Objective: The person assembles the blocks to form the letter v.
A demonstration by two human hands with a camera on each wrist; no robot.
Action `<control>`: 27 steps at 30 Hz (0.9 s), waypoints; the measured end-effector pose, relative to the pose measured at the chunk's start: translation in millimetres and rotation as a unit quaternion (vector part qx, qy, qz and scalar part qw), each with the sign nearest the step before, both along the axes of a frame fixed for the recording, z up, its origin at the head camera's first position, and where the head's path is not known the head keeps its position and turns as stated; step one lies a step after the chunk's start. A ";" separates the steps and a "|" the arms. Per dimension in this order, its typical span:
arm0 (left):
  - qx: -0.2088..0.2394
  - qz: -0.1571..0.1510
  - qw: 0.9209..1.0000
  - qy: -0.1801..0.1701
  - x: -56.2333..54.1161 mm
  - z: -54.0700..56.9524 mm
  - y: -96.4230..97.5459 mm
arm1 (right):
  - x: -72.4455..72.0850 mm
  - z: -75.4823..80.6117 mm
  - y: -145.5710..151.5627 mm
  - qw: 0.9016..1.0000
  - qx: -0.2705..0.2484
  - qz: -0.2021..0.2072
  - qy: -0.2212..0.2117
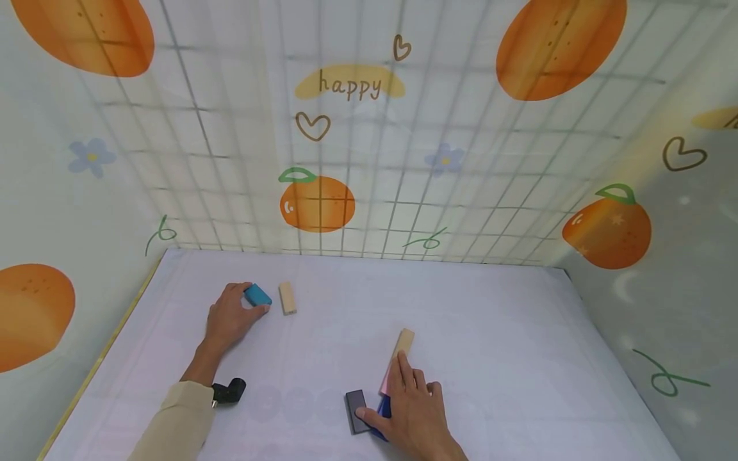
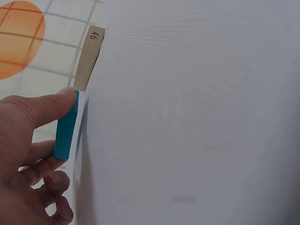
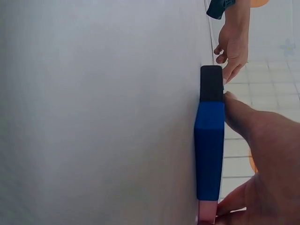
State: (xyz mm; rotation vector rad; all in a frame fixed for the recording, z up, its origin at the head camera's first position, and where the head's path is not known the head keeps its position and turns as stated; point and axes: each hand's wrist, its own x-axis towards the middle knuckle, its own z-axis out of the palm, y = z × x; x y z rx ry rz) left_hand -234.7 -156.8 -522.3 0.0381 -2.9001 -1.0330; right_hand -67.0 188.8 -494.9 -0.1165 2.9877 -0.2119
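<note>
At ten o'clock from the spread right hand [image 1: 416, 408], the left hand [image 1: 230, 320] pinches the turquoise block [image 1: 257, 296], long axis ten-to-four.

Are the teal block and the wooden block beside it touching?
Apart: the head view shows a clear gap between the teal block and wooden block.

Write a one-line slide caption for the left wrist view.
The left hand pinches a teal block; near it, a bare wooden block marked 46 lies on the white tabletop.
</note>
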 end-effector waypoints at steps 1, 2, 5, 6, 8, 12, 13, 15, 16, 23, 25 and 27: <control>0.003 0.000 1.000 -0.001 0.2 0.2 -0.2 | -0.1 0.0 0.1 1.000 0.000 -0.001 0.000; 0.005 0.001 1.000 -0.002 0.9 0.9 -0.3 | -0.4 0.0 0.4 1.000 -0.001 -0.001 -0.001; 0.013 0.000 1.000 -0.003 2.7 3.2 -0.4 | -0.9 0.0 0.6 1.000 -0.004 -0.004 -0.006; 0.015 0.000 1.000 -0.004 3.2 4.1 -0.3 | -1.0 0.0 0.7 1.000 -0.005 -0.004 -0.007; 0.020 -0.001 1.000 -0.004 4.3 6.6 0.3 | -1.3 -0.4 0.7 1.000 -0.006 -0.006 -0.011; 0.025 -0.004 1.000 -0.007 5.0 11.0 3.0 | -1.1 -0.3 0.5 1.000 -0.006 -0.007 -0.012; 0.026 -0.004 1.000 -0.008 5.0 12.0 4.0 | -1.1 -0.4 0.3 1.000 -0.005 -0.007 -0.013; 0.029 -0.007 0.999 -0.010 5.4 14.2 6.0 | -0.9 0.1 0.3 1.000 -0.005 -0.006 -0.012; 0.030 -0.009 0.999 -0.009 5.5 15.4 7.0 | -0.7 0.7 0.3 1.000 -0.005 -0.005 -0.011; 0.035 -0.020 0.999 -0.013 9.2 21.3 14.0 | -1.2 1.3 -0.2 1.000 -0.002 -0.006 -0.012; 0.035 -0.023 0.999 -0.010 10.5 22.0 15.9 | -1.3 1.3 -0.4 1.000 -0.002 -0.007 -0.014; 0.034 -0.027 0.999 -0.008 12.3 22.5 18.2 | -1.1 1.4 -0.7 1.000 -0.002 -0.007 -0.013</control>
